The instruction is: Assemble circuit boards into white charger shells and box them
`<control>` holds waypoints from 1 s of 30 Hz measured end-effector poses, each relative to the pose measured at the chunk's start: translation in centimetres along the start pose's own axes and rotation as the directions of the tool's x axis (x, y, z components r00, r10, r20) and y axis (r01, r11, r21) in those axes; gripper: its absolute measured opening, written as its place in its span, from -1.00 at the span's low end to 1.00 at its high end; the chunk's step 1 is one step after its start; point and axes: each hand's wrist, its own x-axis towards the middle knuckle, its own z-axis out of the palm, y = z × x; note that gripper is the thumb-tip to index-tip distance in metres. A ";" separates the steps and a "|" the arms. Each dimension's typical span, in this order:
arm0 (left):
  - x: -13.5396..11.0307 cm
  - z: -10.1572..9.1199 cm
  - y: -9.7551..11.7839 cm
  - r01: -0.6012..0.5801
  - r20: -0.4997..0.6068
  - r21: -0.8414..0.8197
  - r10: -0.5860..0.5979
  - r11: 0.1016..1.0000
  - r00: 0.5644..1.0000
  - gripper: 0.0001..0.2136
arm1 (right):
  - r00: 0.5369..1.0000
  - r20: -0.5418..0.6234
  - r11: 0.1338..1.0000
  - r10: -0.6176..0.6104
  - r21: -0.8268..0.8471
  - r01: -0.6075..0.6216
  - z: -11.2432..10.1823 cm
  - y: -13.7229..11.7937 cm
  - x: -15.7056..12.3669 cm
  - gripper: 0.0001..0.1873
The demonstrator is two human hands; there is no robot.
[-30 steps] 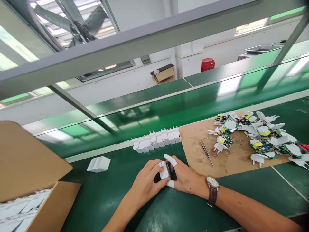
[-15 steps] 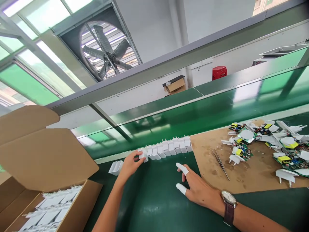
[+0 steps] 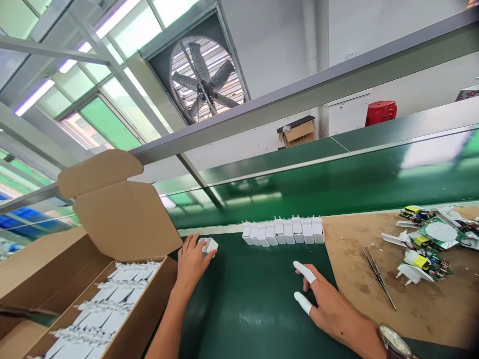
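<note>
My left hand [image 3: 191, 262] has its thumb and fingers curved around a small white plastic casing [image 3: 209, 245], hollow and open at the top, on the green tabletop beside the carton. The hand hides part of it. Farther right, a row of several white plug casings [image 3: 283, 232] with pins on their back edges stands side by side. My right hand [image 3: 318, 296] hovers over the table in front of the row's right end and holds nothing. White finger cots cover its thumb and index finger, which are spread apart.
An open cardboard carton [image 3: 136, 319] full of white plug casings stands at left, flap raised. On the right, a brown board [image 3: 348, 269] bears tweezers [image 3: 378, 278] and a pile of green circuit boards [image 3: 437, 234] with white plug parts. A green panel [image 3: 284, 194] runs along the back.
My left hand has let go of a casing at the row's left end and moved left to another. My right hand stays apart and empty. The view has swung left.
</note>
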 end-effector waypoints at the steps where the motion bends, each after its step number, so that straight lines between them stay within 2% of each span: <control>1: -0.4 -0.2 -0.1 -0.034 -0.011 0.019 0.035 0.999 0.999 -0.77 | 1.000 -0.001 1.000 -0.003 -0.005 0.003 -0.1 -0.1 0.0 -0.40; 3: -0.9 -0.7 1.1 -0.125 -0.072 -0.044 0.122 0.991 0.990 -0.65 | 1.000 0.002 1.000 -0.002 -0.020 0.002 -0.5 -0.5 0.0 -0.40; 5: -1.1 -1.4 4.2 -0.203 -0.135 -0.192 0.179 0.960 0.975 -0.59 | 1.000 0.014 0.999 -0.015 -0.040 0.015 -0.9 -1.3 0.0 -0.38; 6: -1.2 -1.8 6.3 -0.226 -0.133 -0.279 0.196 0.933 0.972 -0.60 | 0.999 0.028 0.998 -0.025 -0.053 0.026 -1.2 -1.7 0.0 -0.38; 9: -1.6 -3.2 13.0 -0.243 -0.007 -0.498 0.276 0.832 0.961 -0.64 | 0.995 0.080 0.994 -0.054 -0.089 0.061 -2.2 -2.6 0.4 -0.45; 12: -2.2 -3.6 18.4 -0.338 0.013 -0.677 0.470 0.654 0.883 -0.67 | 0.981 0.191 0.989 -0.042 -0.131 0.068 -4.2 -3.1 0.5 -0.52; 14: -2.6 -3.0 20.6 -0.372 -0.001 -0.741 0.553 0.559 0.833 -0.69 | 0.973 0.224 0.973 -0.056 -0.206 0.104 -6.4 -3.3 0.1 -0.55; 16: -3.0 -2.3 21.5 -0.369 0.005 -0.762 0.575 0.532 0.818 -0.71 | 0.979 0.192 0.925 -0.073 -0.353 0.138 -9.4 -3.2 -0.9 -0.56; 18: -3.3 -1.7 21.4 -0.351 0.014 -0.759 0.552 0.549 0.833 -0.71 | 0.994 0.098 0.853 -0.057 -0.513 0.100 -12.8 -2.5 -2.4 -0.56; 20: -3.5 -1.4 20.9 -0.342 -0.002 -0.746 0.511 0.572 0.859 -0.71 | 0.998 -0.055 0.789 0.007 -0.613 -0.040 -16.0 -1.0 -4.3 -0.58; 23: -3.7 -1.3 20.5 -0.359 -0.073 -0.741 0.465 0.567 0.882 -0.70 | 0.968 -0.226 0.726 0.112 -0.646 -0.235 -19.5 1.9 -7.0 -0.66; 27: -3.8 -0.9 20.6 -0.391 -0.141 -0.756 0.453 0.525 0.881 -0.70 | 0.943 -0.243 0.766 0.226 -0.554 -0.326 -21.0 4.4 -8.5 -0.54; 30: -3.9 -0.5 20.5 -0.396 -0.155 -0.763 0.450 0.511 0.880 -0.70 | 0.947 -0.279 0.793 0.162 -0.535 -0.293 -20.9 5.1 -8.4 -0.51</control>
